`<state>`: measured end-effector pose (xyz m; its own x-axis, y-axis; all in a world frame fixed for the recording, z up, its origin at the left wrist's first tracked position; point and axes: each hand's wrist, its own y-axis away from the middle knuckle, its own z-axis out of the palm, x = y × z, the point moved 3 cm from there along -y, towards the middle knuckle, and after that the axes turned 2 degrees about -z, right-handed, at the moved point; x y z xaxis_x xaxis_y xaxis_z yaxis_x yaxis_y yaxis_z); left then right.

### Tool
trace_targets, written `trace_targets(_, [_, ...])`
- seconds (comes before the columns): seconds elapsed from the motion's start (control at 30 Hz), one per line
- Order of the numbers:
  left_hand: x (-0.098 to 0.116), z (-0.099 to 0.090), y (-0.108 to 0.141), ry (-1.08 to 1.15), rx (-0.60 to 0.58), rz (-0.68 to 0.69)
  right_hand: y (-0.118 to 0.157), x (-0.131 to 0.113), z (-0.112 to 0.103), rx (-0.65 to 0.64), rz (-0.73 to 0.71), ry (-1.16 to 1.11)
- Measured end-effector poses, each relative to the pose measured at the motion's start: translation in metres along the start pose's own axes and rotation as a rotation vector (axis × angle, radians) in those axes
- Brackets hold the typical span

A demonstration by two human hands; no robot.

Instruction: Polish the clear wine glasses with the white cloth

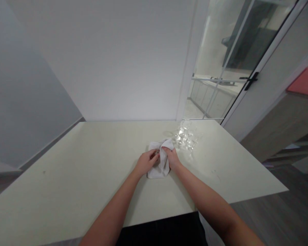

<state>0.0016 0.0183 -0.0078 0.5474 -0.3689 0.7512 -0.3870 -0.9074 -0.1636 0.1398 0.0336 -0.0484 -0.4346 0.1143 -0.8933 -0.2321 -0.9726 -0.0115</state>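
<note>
A white cloth [157, 172] lies partly spread on the pale table, its right part lifted into folds. My left hand [146, 162] is at the cloth's left side, thumb and fingers curled round a small clear object [157, 152], apparently glass, which is mostly hidden. My right hand [172, 158] grips the raised fold of the cloth from the right, with its fingers partly covered by the fabric. Behind and to the right of my right hand stand several clear glasses [185, 134], close together.
The pale table [92, 164] reaches a white wall at its far edge. Beyond its far right corner is a glass-paned door [220, 68] with a black handle [251, 81]. A wooden unit [279, 126] with a red item [305, 80] on top stands at the right.
</note>
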Motion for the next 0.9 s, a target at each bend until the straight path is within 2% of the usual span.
trace_targets(0.07, [0.0, -0.001, 0.001, -0.17, 0.104, -0.02, -0.002, 0.002, -0.001, 0.039, -0.014, 0.017])
trace_targets(0.13, [-0.001, -0.001, 0.001, -0.26, 0.156, -0.045, -0.004, 0.004, -0.002, 0.046, -0.028, 0.025])
trace_targets(0.23, [-0.002, 0.0, 0.0, -0.178, 0.16, -0.045, -0.003, 0.005, -0.003, 0.045, -0.048, 0.034])
trace_targets(0.3, [-0.004, 0.002, -0.001, 0.038, 0.082, -0.071, 0.001, 0.003, -0.003, 0.013, -0.042, 0.018])
trace_targets(0.4, [-0.006, 0.009, -0.001, 0.435, -0.145, -0.195, 0.009, 0.0, 0.004, -0.17, 0.072, -0.023])
trace_targets(0.47, [-0.007, 0.012, -0.001, 0.562, -0.226, -0.245, 0.013, -0.001, 0.009, -0.272, 0.147, -0.034])
trace_targets(0.5, [-0.008, 0.012, -0.001, 0.564, -0.217, -0.239, 0.014, -0.001, 0.01, -0.277, 0.154, -0.036])
trace_targets(0.57, [-0.009, 0.01, -0.003, 0.458, -0.116, -0.179, 0.011, -0.002, 0.009, -0.196, 0.108, -0.041])
trace_targets(0.63, [-0.009, 0.006, -0.004, 0.25, 0.035, -0.094, 0.008, -0.001, 0.007, -0.097, 0.045, -0.035])
trace_targets(0.7, [-0.008, 0.004, -0.003, 0.03, 0.14, -0.044, 0.005, 0.001, 0.006, -0.055, 0.006, -0.022])
trace_targets(0.8, [-0.008, 0.005, -0.002, -0.125, 0.145, -0.042, 0.004, 0.005, 0.004, -0.067, -0.011, -0.007])
trace_targets(0.9, [-0.009, 0.004, -0.002, -0.05, 0.118, -0.039, 0.003, 0.007, 0.0, -0.033, -0.006, 0.023])
